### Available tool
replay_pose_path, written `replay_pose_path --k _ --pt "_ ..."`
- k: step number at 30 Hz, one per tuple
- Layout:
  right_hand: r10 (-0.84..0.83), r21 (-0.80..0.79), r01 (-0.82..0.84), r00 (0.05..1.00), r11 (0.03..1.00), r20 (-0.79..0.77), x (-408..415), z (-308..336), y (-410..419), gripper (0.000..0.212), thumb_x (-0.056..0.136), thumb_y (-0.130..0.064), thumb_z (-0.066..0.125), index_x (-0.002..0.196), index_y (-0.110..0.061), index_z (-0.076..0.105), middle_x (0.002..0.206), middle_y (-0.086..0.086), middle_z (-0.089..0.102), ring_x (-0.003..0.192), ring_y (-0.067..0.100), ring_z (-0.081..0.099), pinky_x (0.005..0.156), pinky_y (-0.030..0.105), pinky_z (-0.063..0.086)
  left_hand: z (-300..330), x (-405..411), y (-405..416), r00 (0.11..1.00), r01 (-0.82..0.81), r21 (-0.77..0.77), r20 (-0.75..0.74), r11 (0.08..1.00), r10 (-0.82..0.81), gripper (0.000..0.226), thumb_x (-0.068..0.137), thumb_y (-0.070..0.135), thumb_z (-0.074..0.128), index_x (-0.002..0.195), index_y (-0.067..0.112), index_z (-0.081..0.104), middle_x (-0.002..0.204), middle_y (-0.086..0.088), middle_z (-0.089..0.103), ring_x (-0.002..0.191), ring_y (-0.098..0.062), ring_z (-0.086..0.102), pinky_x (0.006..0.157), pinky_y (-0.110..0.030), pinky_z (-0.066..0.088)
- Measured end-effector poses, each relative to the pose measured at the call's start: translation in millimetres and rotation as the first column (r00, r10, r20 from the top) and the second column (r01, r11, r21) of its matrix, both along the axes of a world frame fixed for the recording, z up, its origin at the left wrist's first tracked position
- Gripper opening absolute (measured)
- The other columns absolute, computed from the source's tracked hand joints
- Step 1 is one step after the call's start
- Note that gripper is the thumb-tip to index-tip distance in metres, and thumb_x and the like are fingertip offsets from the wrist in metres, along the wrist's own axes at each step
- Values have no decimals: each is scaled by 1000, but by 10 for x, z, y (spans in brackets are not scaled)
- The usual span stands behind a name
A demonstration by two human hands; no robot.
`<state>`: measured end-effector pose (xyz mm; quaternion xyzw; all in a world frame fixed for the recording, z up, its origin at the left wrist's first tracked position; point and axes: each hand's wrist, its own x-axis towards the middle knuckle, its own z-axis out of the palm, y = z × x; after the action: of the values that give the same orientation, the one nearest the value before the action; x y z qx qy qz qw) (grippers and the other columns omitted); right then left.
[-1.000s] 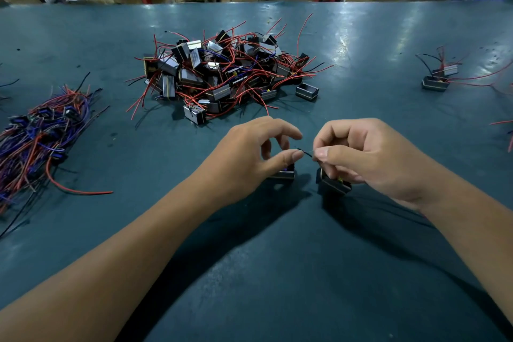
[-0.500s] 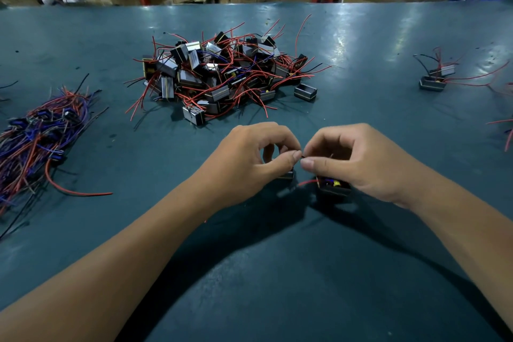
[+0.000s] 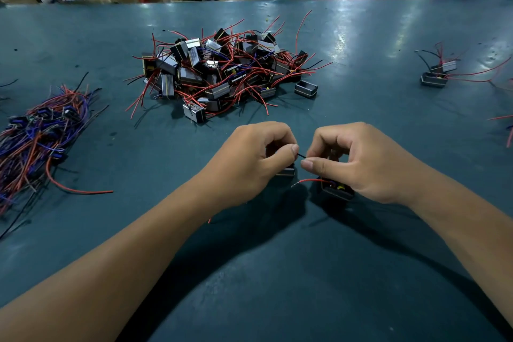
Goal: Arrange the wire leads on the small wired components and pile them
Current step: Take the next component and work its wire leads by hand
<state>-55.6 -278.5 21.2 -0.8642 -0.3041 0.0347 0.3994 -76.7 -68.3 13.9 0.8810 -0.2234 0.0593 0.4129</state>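
Fingers of both hands pinch one thin black wire lead (image 3: 302, 156) stretched between them, low over the teal bench (image 3: 277, 272). Left hand (image 3: 249, 159) curls over a small grey boxy component (image 3: 286, 172) (mostly hidden), while right hand (image 3: 358, 159) covers a small black boxy component (image 3: 337, 190) with a short red lead (image 3: 308, 181). Behind them lies a tangled pile of grey components with red leads (image 3: 222, 72); a bundle of blue and red wires (image 3: 41, 136) lies far left.

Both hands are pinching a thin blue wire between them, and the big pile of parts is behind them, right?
Not quite: the head view shows the wire between the left hand and right hand is black, not blue. The big pile does lie behind them.
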Motion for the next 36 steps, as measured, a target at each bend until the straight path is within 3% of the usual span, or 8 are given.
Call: replay_pose_path --k 5,7,10,16,18,20,25,36 --pt "-13 18 13 1000 1000 -13 -4 10 12 19 88 -32 71 73 -26 63 63 -12 64 55 14 59 56 32 49 -11 12 -42 996 -47 -79 -74 996 41 20 97 17 60 79 9 65 74 -13 63 66 -24 54 65 -39 44" --pt "-37 5 37 999 999 -13 0 2 9 19 88 -31 72 72 -25 62 61 -12 63 53 9 56 54 26 45 -7 38 -24 992 -79 -115 -108 990 67 21 97 15 60 76 11 65 67 -7 60 60 -12 48 60 -34 41" --pt "-120 -19 119 993 993 -20 23 -38 -1 20 88 -31 71 71 -23 63 58 -13 62 49 2 50 51 17 40 -9 145 117 982 -163 -182 -121 970 142 23 98 16 59 77 16 67 67 6 59 63 -14 50 59 -35 42" --pt "-217 67 226 969 972 -118 51 -111 46 9 85 -18 66 79 -24 65 72 -5 72 54 9 57 57 27 42 -61 167 172 985 -89 97 -138 991 102 5 92 28 70 93 27 74 82 23 68 73 -15 60 71 -27 49" --pt "-223 56 229 970 972 -97 47 -132 61 11 85 -18 68 79 -27 65 72 -6 71 60 12 62 59 25 48 -66 173 168 984 -82 107 -146 991 97 3 91 28 73 91 29 75 85 15 70 74 -17 59 71 -30 49" --pt "-215 52 221 972 974 -89 40 -153 78 12 86 -20 69 78 -27 65 68 -9 69 56 6 59 55 16 45 -63 172 164 985 -79 94 -145 992 92 6 90 26 74 85 29 75 86 10 70 74 -19 58 71 -34 49" --pt "-208 77 214 975 974 -81 26 -163 102 13 87 -30 70 77 -25 64 56 -11 62 44 1 47 46 12 37 -67 147 113 989 -14 50 -148 999 21 5 88 27 76 88 23 76 90 4 67 79 -26 58 74 -37 48" --pt "-221 17 220 969 975 111 -27 -122 139 25 80 -43 77 67 -27 63 46 -8 50 42 7 40 44 18 32 -76 84 27 1000 16 89 -5 996 -15 8 89 25 76 85 17 76 87 5 62 74 -9 55 70 -36 47"
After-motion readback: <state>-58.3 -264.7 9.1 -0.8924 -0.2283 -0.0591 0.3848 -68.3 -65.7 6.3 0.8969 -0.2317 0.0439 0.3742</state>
